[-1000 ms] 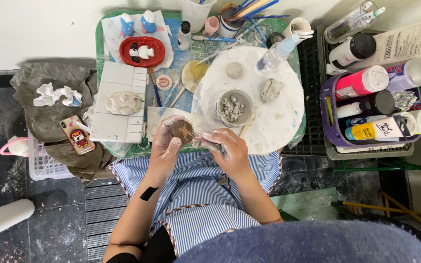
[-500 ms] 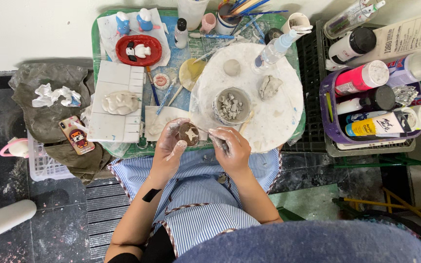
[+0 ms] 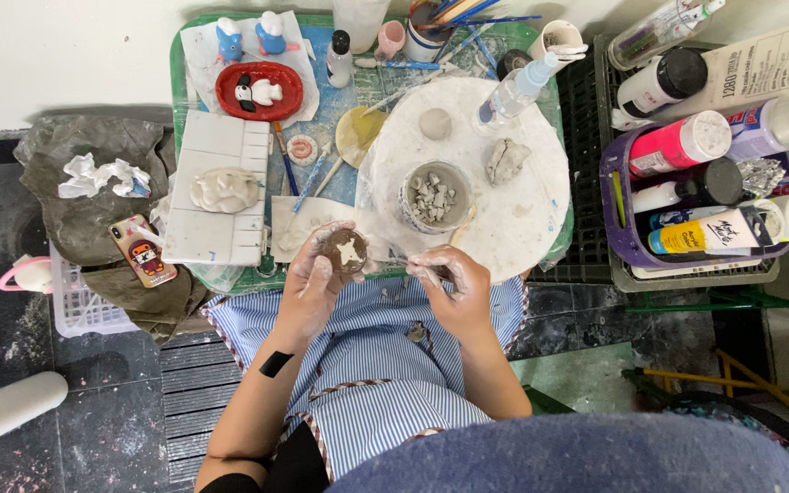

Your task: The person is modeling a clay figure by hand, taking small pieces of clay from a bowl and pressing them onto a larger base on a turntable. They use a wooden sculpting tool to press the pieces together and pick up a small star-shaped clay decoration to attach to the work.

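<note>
Fingers of your left hand (image 3: 308, 283) cup a small round brown clay disc (image 3: 344, 249) with a white shape on it, above your striped apron (image 3: 385, 356). Your right hand (image 3: 449, 290) pinches a thin tool (image 3: 402, 263), its tip toward the disc, beside the white round board (image 3: 513, 210).

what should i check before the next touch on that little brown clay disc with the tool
1. Left hand has the brown disc cradled in its fingers, face up: ok.
2. Right hand pinches a thin tool, tip pointing at the disc: ok.
3. Tip actually touching the clay: cannot tell, too small.
4. Disc is held at the table edge over the striped apron, so a drop would likely land soft: ok.
5. Cup of clay bits stands upright on the round white board, near the right hand: ok.
6. Phone lies away from the work: ok.
</note>
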